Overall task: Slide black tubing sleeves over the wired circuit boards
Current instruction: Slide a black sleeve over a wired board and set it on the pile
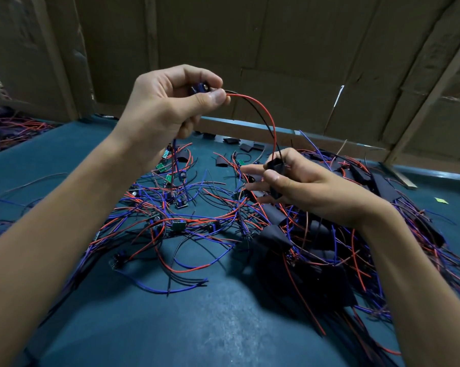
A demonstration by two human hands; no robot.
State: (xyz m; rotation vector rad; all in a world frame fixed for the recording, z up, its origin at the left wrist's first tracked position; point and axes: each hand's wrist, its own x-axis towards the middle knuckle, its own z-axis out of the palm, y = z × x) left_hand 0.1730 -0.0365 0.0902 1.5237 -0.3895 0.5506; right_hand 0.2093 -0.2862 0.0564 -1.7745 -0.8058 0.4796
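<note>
Two hands raised above teal mat. Left hand highest, thumb and forefinger pinched on small circuit board, other fingers curled; blue leads hanging from fist toward mat. Red wire and black wire arching from board down to right hand, lower and nearer mat. Right thumb and forefinger pinched on black tubing sleeve, remaining fingers extended; both wires entering sleeve mouth, board itself outside sleeve. Tangle of unsleeved boards with red and blue leads lying on mat centre, below left hand. Pile of sleeved boards on mat below right hand. Loose cut sleeves at mat's far edge. Cardboard sheets standing behind mat.
</note>
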